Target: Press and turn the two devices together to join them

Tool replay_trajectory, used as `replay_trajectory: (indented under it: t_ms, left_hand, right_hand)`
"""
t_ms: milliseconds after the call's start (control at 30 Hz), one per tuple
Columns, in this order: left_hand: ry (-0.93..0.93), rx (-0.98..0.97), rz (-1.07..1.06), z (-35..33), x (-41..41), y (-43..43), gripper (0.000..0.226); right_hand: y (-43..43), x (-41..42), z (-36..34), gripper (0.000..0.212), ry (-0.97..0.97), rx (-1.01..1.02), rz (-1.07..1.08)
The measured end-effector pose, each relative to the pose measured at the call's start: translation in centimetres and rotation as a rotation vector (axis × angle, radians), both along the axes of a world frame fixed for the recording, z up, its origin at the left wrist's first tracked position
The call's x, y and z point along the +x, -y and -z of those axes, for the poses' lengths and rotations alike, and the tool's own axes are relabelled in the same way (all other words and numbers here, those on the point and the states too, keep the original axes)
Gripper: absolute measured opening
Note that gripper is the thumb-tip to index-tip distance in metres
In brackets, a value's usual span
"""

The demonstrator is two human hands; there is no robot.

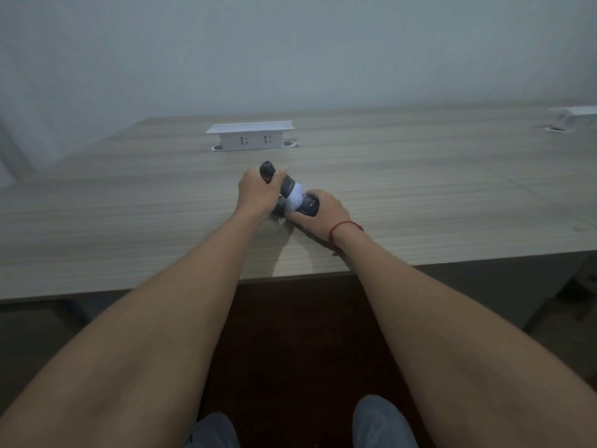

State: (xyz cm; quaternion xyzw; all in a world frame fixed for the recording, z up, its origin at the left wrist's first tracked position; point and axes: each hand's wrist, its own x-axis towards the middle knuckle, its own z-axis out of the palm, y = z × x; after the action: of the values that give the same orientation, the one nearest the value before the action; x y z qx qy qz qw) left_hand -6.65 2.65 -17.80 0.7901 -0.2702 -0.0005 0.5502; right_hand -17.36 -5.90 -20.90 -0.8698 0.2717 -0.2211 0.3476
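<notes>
**Two hands on one dark cylinder, its axis running away to the left**

Nearest the camera were the person's knees [382,421] in grey cloth, at the bottom edge, with both bare forearms reaching out over them to the wooden table [129,221]. The forearms converged a little past the table's near edge, where both hands met on a single thing: a dark cylindrical object [289,189] with a white band about its middle.

The object lay tilted rather than flat or upright. Its long axis ran from near-right to far-left, the rounded black end lifted and pointing away toward the white socket box [250,137], the other end low by the tabletop. Whether that low end touched the wood could not be told; the hands hid it.

The left hand [258,192] was wrapped round the far, upper part, fingers curled over it just below the rounded tip. The right hand [319,215], a red string [344,226] at its wrist, gripped the near, lower part, thumb along the side and fingers curled beneath. The white band showed between the two grips, which sat close together along the same axis. So neither hand was free, and each held an opposite end, the right hand lying nearer the body.

The socket box stood well apart beyond the hands; a second white fitting [573,114] sat at the far right of the table.
</notes>
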Motion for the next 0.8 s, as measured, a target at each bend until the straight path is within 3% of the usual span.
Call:
replay_trajectory:
  t_ms: [233,400,633,800]
  left_hand:
    - [-0.054,-0.047,0.041,0.1,-0.4,-0.2,0.042]
    - [0.015,-0.003,0.072,0.1,-1.3,0.4,0.040]
    - [0.061,0.161,-0.123,-0.2,0.9,-0.7,0.043]
    - [-0.008,-0.005,-0.011,-0.5,-0.2,0.3,0.039]
  right_hand:
    - [0.1,0.2,0.0,0.050,-0.002,0.034,-0.014]
    - [0.2,0.6,0.4,0.048,0.003,0.037,0.002]
    - [0.3,0.5,0.3,0.054,-0.035,0.003,-0.027]
    - [0.7,0.5,0.1,0.046,0.001,0.038,-0.032]
